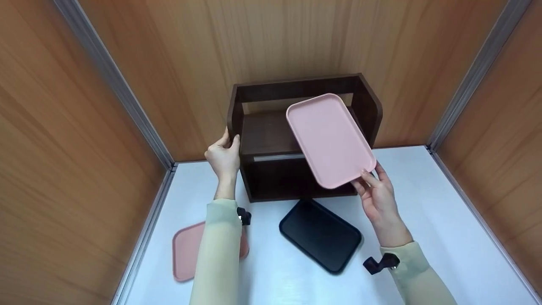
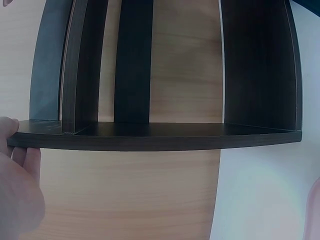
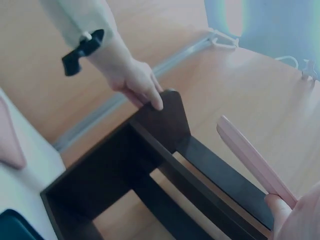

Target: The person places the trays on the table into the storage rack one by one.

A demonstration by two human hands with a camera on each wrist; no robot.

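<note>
Gripping the upper left side panel of a dark wooden shelf unit [image 1: 296, 140], the left hand [image 1: 223, 156] has its fingers curled over the panel's edge with the thumb set against its outer face; the right wrist view shows the same fingertips lying on the rounded top corner of that panel. The right hand [image 1: 378, 199] holds a light pink tray [image 1: 330, 140] by its near short end, thumb on the upper surface and the other fingers beneath it, pinching the rim. The light pink tray is raised off the table and tilted, its far end lying over the middle board of the shelf unit and reaching up towards the top rail; whether it touches the board cannot be told from the head view, and the right wrist view shows only its thin edge [image 3: 252, 160] above the dark boards.

The shelf unit stands on a white table [image 1: 432, 203] against the wood-grain back wall [image 1: 296, 38], with its open side facing the person. A black tray [image 1: 320, 235] lies flat on the table just in front of the shelf unit, between the two forearms. A darker pink tray [image 1: 186, 252] lies flat on the table at the near left, partly covered by the left sleeve [image 1: 217, 254]. Wood-grain side walls with metal corner strips [image 1: 114, 80] enclose the table on both sides. A small black clip-like fitting [image 1: 377, 263] sits at each wrist.
</note>
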